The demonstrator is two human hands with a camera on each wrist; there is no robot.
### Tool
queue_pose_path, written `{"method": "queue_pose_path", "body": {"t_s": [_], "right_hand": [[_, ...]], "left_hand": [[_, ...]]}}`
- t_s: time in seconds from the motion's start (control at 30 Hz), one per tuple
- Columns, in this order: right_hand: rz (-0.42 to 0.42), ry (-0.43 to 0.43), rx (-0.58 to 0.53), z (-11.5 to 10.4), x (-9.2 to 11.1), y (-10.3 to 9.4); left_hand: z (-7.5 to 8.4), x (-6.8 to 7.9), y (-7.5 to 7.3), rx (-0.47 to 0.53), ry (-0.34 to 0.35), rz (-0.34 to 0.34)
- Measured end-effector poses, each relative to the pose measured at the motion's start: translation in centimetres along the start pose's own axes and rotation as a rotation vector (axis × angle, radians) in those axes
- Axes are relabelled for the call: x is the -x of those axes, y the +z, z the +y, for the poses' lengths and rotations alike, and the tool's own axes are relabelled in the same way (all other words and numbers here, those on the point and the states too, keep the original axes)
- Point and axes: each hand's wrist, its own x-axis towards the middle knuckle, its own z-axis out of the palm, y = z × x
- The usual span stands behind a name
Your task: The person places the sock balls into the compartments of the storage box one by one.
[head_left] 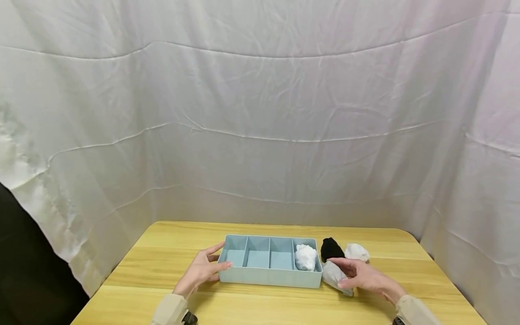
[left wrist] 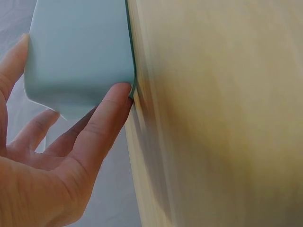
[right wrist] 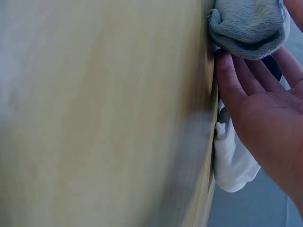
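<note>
A light blue divided box [head_left: 270, 276] lies lengthwise across the table, a balled white sock [head_left: 305, 257] in its rightmost compartment; the other compartments are bare. My left hand [head_left: 201, 269] holds the box's left end, thumb on the near rim and fingers spread round the end wall. Just off the box's right end, my right hand [head_left: 367, 276] grips a rolled grey sock [head_left: 334, 275] between thumb and fingers. In the right wrist view the grey sock's folded cuff [right wrist: 246, 42] faces the camera, with the fingers along its side.
Behind the grey sock lie a black rolled sock [head_left: 331, 249] and another white sock [head_left: 357, 252], close to the right hand. The wooden table [head_left: 252, 307] has rounded far corners. Pale curtains [head_left: 260, 135] hang behind it and at both sides.
</note>
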Motion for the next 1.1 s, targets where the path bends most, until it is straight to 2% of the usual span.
{"method": "queue_pose_path", "body": {"t_s": [0.2,0.57,0.77,1.1], "right_hand": [[0.025,0.019,0.078,-0.2,-0.2,0.4],[0.119,0.125,0.116,-0.6,-0.6,0.7],[0.182,0.124,0.091,-0.8,-0.6,0.8],[0.260,0.077,0.008,-1.4,-0.7,0.5]], "left_hand": [[-0.2,0.0,-0.1,-0.005,0.002,0.002],[-0.1,-0.1,0.1,-0.002,-0.001,-0.002],[-0.1,-0.1,0.1,-0.003,-0.011,-0.001],[-0.1,-0.1,0.0,-0.011,-0.012,0.008]]}}
